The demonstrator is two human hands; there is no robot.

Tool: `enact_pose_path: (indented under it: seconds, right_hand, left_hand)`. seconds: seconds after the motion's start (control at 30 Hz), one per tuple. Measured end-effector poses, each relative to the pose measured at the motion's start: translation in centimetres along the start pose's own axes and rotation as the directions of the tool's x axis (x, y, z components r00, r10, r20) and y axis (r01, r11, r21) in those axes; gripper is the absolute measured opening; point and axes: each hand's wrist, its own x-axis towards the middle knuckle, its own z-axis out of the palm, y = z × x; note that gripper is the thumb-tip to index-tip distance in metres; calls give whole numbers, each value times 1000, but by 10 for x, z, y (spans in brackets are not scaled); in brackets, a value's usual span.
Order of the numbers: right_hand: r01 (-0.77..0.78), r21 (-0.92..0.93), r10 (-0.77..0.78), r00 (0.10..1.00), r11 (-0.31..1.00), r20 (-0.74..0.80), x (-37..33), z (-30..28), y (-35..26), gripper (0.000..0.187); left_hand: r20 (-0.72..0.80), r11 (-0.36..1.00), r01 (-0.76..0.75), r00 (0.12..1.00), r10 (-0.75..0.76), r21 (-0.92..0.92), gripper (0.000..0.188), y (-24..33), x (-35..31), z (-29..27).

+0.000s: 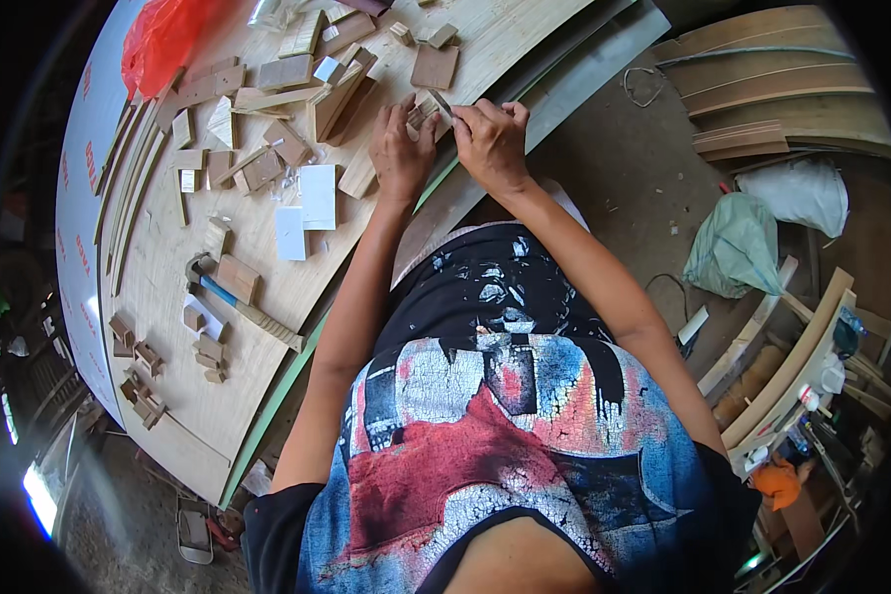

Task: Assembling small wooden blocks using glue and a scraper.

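Note:
Near the table's right edge, my left hand has its fingers closed on a small pale wooden block. My right hand is beside it, fingers curled in a pinch on a thin dark strip-like piece. One end of that piece lies against or just over the block; its exact kind is too small to make out. A larger wedge-shaped wooden piece stands left of my left hand. Just beyond both hands a flat brown square of wood rests on the tabletop.
Several wood offcuts lie scattered on the table, with white cards nearer me. A blue-handled hammer rests at the left. A red plastic bag sits at the far left. Sacks and curved boards are at the right.

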Motion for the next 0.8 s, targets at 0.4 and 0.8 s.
enact_pose_path:
  seconds: [0.4,0.8]
  right_hand:
    - [24,-25,-24,1000,999,5,3,-1,-4,8]
    - [5,-66,-3,1000,998,17,3,-1,-2,11]
  left_hand:
    - [-29,996,-34,999,32,-84,11,-4,1,4]
    - [-39,998,-54,998,54,-14,32,-4,-1,-5]
